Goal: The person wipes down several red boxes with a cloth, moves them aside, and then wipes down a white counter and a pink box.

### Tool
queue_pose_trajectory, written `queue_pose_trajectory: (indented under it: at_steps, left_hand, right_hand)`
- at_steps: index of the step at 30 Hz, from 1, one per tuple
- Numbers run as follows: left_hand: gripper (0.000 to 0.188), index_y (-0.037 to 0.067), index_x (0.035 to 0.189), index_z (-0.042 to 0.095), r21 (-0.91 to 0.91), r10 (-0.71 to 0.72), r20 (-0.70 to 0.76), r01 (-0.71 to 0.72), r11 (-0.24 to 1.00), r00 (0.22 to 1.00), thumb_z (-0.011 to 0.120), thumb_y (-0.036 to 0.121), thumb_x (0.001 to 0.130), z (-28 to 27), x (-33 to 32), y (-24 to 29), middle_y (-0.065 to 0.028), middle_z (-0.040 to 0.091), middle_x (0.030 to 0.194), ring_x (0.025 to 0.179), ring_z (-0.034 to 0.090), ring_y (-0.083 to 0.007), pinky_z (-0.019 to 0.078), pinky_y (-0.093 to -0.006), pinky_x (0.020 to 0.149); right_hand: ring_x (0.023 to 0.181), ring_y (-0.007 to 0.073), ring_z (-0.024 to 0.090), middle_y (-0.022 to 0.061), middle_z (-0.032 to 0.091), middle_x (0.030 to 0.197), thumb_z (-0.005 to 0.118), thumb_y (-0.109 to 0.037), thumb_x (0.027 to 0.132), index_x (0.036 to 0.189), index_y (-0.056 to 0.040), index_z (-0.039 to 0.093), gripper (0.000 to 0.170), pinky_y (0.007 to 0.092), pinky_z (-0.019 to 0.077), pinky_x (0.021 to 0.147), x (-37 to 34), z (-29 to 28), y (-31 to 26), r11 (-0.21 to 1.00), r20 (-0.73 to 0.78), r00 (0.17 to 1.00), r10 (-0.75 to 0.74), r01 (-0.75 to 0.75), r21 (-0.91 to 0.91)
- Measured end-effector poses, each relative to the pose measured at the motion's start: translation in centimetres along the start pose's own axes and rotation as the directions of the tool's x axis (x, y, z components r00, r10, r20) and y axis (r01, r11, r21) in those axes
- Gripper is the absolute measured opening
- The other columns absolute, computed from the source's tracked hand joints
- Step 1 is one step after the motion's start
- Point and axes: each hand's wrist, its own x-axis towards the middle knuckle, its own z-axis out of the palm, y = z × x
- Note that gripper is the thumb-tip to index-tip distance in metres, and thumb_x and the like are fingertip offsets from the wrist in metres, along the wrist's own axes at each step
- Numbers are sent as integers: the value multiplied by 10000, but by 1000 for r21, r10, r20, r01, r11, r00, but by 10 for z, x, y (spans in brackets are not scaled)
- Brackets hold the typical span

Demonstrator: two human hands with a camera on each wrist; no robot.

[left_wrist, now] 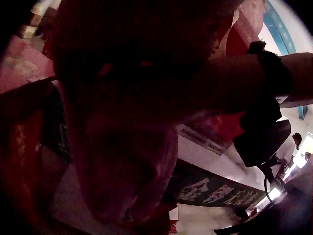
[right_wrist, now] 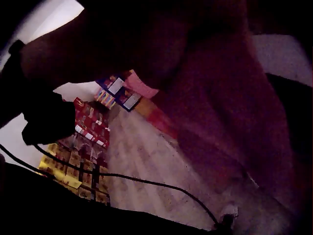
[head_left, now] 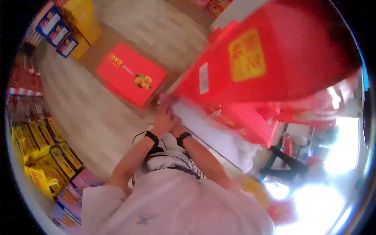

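Observation:
My left hand (head_left: 161,121) and right hand (head_left: 178,123) are close together in front of my body, overlapping in the head view. Between them they hold a pink cloth (head_left: 166,99), a small part of which shows beyond the fingertips. In the left wrist view the dark pink cloth (left_wrist: 124,166) hangs below the hand. A broad stretch of the cloth (right_wrist: 230,117) fills the right side of the right wrist view. Most fingers are hidden or in shadow. Just beyond the hands lies a red gift box (head_left: 129,72) with a fruit picture.
Large red boxes (head_left: 250,66) loom at the right, above a white-topped counter (head_left: 207,125). Yellow packs (head_left: 43,152) and red packs (head_left: 25,88) line the left side. Blue-edged boxes (head_left: 56,31) stand at the far left. A black cable (right_wrist: 146,180) crosses the right wrist view.

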Motion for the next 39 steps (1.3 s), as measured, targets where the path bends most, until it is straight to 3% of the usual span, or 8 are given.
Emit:
queue_pose_trajectory:
  at_steps: [2,18,23,26,27,29,36,39]
  left_hand:
    - [546,-76,1191,500,-16,16,-14,-16,1000,1000,589,251,763,-11,-2,7,-298,385,1349,1302,317,-461,299,-471,1076]
    - [566,-63,1192,505,-193,49,29,-42,980,998,601,219,710,-37,37,-49,-273,472,1262,1163,460,-424,342,-462,1048]
    - [591,-8,1264,494,-693,102,167,43,719,981,608,218,730,-84,92,-53,-230,385,1405,1327,326,-387,309,-427,1083]
    - [507,24,1194,541,-335,322,171,-253,908,931,622,236,740,-44,108,-88,-229,447,1349,1252,419,-390,386,-432,1015]
    - [507,24,1194,541,-339,329,178,-256,905,927,622,236,740,-49,112,-92,-229,447,1349,1252,419,-390,386,-432,1015]
    - [402,30,1079,583,-408,187,456,18,913,870,633,272,761,-62,115,-89,-216,513,1279,1142,507,-394,441,-444,932]
    - [350,16,970,596,-453,268,187,-159,877,945,642,321,805,-52,63,-78,-205,527,1272,1104,535,-384,451,-446,906]
    - [372,25,1005,608,-253,399,14,-382,889,917,653,341,814,-38,48,-80,-210,524,1280,1122,527,-400,453,-440,914]
  right_hand:
    - [911,350,618,191,640,997,633,-198,804,1069,-56,602,303,425,504,749,5,13,8,927,-498,807,-318,374,13]
    - [1021,269,559,125,598,1093,726,-171,722,1093,-54,582,415,380,454,876,33,-3,-52,964,-231,959,-167,208,166]
    - [896,227,608,91,651,972,727,-182,727,1025,-81,622,331,353,488,763,62,16,-51,991,-184,983,20,4,134]
    - [758,202,648,76,690,827,722,-218,744,926,-89,664,231,334,512,644,101,30,-33,998,-257,965,54,-60,-16]
    - [793,191,650,90,687,859,725,-245,738,928,-97,659,249,337,514,658,112,39,-21,860,-147,982,115,-24,510]
    - [804,193,653,84,688,872,730,-256,725,951,-99,648,287,345,518,663,117,51,-15,933,-186,969,164,-91,350]
    - [701,254,660,52,677,774,763,-303,638,996,-114,631,426,378,525,629,55,16,-60,969,-503,848,-167,49,-241]
    - [732,255,661,65,676,801,775,-302,604,1005,-120,635,462,385,530,669,36,10,-64,995,-304,949,81,-93,-25]
